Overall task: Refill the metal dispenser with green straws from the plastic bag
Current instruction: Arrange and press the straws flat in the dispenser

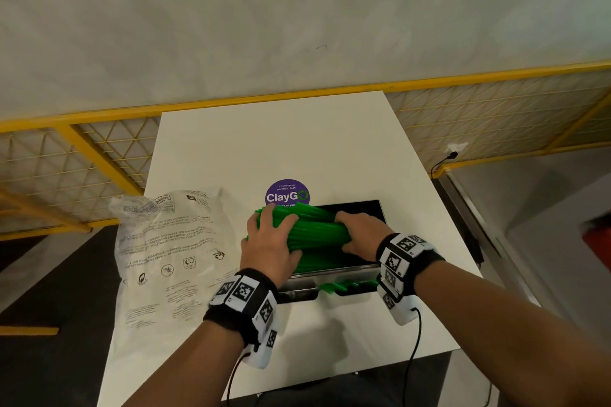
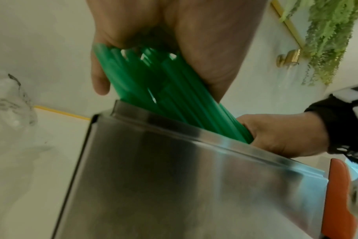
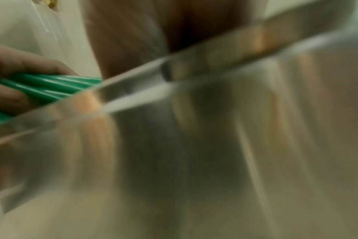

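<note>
Lying flattened at the left of the white surface point(image 1: 330, 142), the clear printed plastic bag point(image 1: 172, 241) looks emptied, though its far end is crumpled and I cannot tell if any straws remain inside. Just right of it, the left hand point(image 1: 269, 241) curls its fingers over the left end of a thick bundle of green plastic straws point(image 1: 314, 235), thumb underneath in the left wrist view. That bundle sits tilted in the open top of the rectangular brushed-metal dispenser point(image 2: 174, 186), its left end raised above the rim, its right end lower inside. Further right, the right hand point(image 1: 360, 231) wraps round the bundle's other end, down at the box's rim. A few green straws show in the front tray of the dispenser point(image 1: 347, 286).

By my reading the refill is nearly finished: straws are out of the bag and partly in. Left to do is lowering the bundle level, letting go, and closing any lid, which these views do not show.
</note>
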